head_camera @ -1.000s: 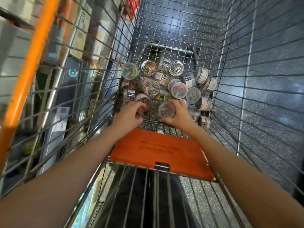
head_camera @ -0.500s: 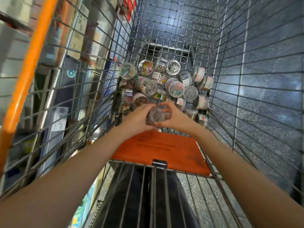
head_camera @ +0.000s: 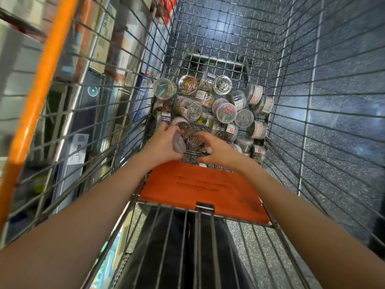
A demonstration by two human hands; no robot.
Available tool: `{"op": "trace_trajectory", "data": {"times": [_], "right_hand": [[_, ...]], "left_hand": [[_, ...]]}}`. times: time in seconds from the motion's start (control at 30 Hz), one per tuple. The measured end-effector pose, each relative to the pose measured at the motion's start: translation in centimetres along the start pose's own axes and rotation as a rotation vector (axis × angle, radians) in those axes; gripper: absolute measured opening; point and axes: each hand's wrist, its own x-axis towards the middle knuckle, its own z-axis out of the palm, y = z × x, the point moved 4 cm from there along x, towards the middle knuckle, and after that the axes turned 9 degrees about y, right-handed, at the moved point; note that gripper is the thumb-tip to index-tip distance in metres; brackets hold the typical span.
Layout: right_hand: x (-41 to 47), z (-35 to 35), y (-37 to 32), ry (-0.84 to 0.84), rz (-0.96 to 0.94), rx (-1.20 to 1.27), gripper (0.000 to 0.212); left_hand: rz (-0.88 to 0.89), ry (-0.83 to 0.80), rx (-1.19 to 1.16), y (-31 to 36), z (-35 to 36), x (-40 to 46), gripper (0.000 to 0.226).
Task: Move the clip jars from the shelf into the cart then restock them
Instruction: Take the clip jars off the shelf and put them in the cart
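A clear clip jar (head_camera: 179,144) is being gripped by the left hand (head_camera: 164,143) inside the wire cart (head_camera: 291,113), while the right hand (head_camera: 218,150), at 3 o'clock of it, is being held loosely curled, holding nothing.

Not much legible here. On the left, through the cart's wire side, a white price tag (head_camera: 78,150) on the shelf edge reads "17", then a smudged digit, then "0", printed sideways. Farther up the left, a pale box (head_camera: 103,34) on the shelf carries "56.90", also turned on its side. Near the middle, the orange flap (head_camera: 205,191) of the cart bears two lines of dark print, too faint to read. Far in the basket, several clip jars (head_camera: 257,94) show white labels with red borders and small red logos; their print is too small to make out.
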Motion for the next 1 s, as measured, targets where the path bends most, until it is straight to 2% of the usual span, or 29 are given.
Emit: {"op": "trace_trajectory", "data": {"times": [0.13,0.4,0.5,0.63,0.73,0.87,1.0], "right_hand": [[1.4,0.4,-0.5,0.047,-0.054,-0.167,0.079],[3.9,1.4,-2.2,0.233,-0.167,-0.297,0.077],[4.5,2.0,-2.5,0.256,-0.138,-0.27,0.077],[5.0,2.4,-2.6,0.259,-0.083,-0.164,0.075],[5.2,2.6,-2.7,0.293,-0.061,-0.136,0.071],[5.4,2.8,-3.1,0.356,-0.021,-0.188,0.067],[5.7,2.9,-3.5,0.409,-0.008,-0.271,0.066]], "left_hand": [[-0.027,-0.008,0.025,-0.7,-0.3,0.0,0.071],[-0.076,0.007,0.055,-2.1,-0.6,0.1,0.067],[-0.104,0.015,0.066,-2.4,-0.4,0.4,0.072],[-0.098,0.055,0.093,-2.4,-0.5,0.2,0.06],[-0.114,0.063,0.205,-2.5,-1.0,0.0,0.06],[-0.09,0.063,0.307,-2.2,-1.0,-0.1,0.065],[-0.071,0.062,0.316,-2.2,-0.9,0.0,0.057]]}}
